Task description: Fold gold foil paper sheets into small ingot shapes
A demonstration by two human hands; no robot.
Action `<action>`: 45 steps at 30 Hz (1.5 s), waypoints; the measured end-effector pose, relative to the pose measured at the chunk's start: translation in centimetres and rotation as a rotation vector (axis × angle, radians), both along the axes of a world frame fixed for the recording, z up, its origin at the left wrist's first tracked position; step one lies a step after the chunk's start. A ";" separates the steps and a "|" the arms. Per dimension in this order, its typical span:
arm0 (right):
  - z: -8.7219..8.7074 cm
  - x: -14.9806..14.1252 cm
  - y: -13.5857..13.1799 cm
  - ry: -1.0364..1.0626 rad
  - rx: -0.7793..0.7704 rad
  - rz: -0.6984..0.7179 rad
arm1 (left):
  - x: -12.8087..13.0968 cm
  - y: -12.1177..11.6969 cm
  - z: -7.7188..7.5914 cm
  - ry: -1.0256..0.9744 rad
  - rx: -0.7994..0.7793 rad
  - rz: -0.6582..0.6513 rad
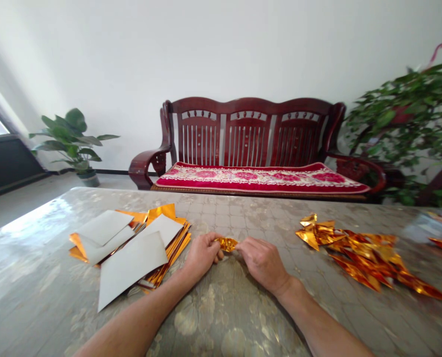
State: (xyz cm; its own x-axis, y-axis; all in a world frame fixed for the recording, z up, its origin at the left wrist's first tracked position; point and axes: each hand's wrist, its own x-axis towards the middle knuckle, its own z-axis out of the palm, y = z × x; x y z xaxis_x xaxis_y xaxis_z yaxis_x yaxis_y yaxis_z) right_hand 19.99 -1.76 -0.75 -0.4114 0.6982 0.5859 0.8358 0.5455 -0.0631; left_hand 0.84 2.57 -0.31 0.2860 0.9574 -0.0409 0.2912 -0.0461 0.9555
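Observation:
Between my two hands is a small folded piece of gold foil paper (227, 244), held just above the table. My left hand (203, 254) pinches its left end with closed fingers. At the other end, my right hand (262, 262) grips the tip, fingers curled together. To the left lies a loose stack of foil paper sheets (133, 270), some with the pale back up, others showing gold edges. A heap of folded gold foil pieces (365, 253) with pointed ends lies on the right.
The table (213, 322) has a patterned, shiny cover. A clear plastic bag (427, 227) rests near its right edge, by another foil piece. Behind stands a dark red wooden bench (248, 134) with a red floral cushion (261, 176). Potted plants (72, 141) flank it.

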 end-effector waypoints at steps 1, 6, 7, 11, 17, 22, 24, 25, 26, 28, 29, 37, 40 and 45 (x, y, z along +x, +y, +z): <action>0.0 0.0 0.0 0.012 -0.001 0.000 | 0.0 0.0 0.1 -0.007 -0.007 -0.002; -0.2 0.1 0.2 0.041 -0.017 0.024 | 0.0 0.1 0.2 -0.016 -0.025 0.007; -0.2 0.1 0.2 0.044 -0.021 0.029 | 0.0 0.1 0.2 -0.020 -0.026 0.007; -0.1 0.0 0.1 0.047 -0.028 0.026 | 0.0 0.0 0.0 -0.053 -0.031 -0.006; 0.0 -0.2 0.1 0.070 -0.075 -0.019 | -0.1 -0.2 0.3 -0.010 0.024 -0.045; -0.2 0.0 0.4 0.101 -0.105 -0.023 | -1.5 0.3 1.0 0.172 0.250 -0.134; -0.3 0.1 0.5 0.126 -0.129 -0.024 | -2.0 0.7 0.9 0.231 0.343 -0.121; -0.4 0.2 0.5 0.142 -0.140 -0.023 | -2.2 0.9 0.7 0.245 0.370 -0.108; -0.4 0.3 0.5 0.158 -0.150 -0.022 | -2.2 1.1 0.4 0.250 0.377 -0.095; -0.5 0.4 0.6 0.187 -0.165 -0.022 | -2.2 1.5 -0.4 0.234 0.347 -0.062; -0.6 0.5 0.7 0.201 -0.171 -0.024 | -2.1 1.6 -0.9 0.215 0.323 -0.042; -0.4 0.5 0.8 0.281 -0.191 0.014 | -1.7 1.5 -2.1 0.084 0.435 -0.068; -0.4 0.5 0.7 0.311 -0.204 0.050 | -2.1 1.2 -1.6 0.125 0.568 -0.067; -0.5 0.5 0.7 0.399 -0.271 0.065 | -2.7 0.7 -0.7 0.176 0.678 -0.153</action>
State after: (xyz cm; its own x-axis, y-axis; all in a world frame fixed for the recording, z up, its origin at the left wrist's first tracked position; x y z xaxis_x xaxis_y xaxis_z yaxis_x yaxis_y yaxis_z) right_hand 20.46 -1.06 -1.26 -0.2390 0.8279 0.5075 0.6821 0.5151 -0.5190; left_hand -1.86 3.28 -1.05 0.4629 0.7383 0.4906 0.3815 -0.6655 0.6415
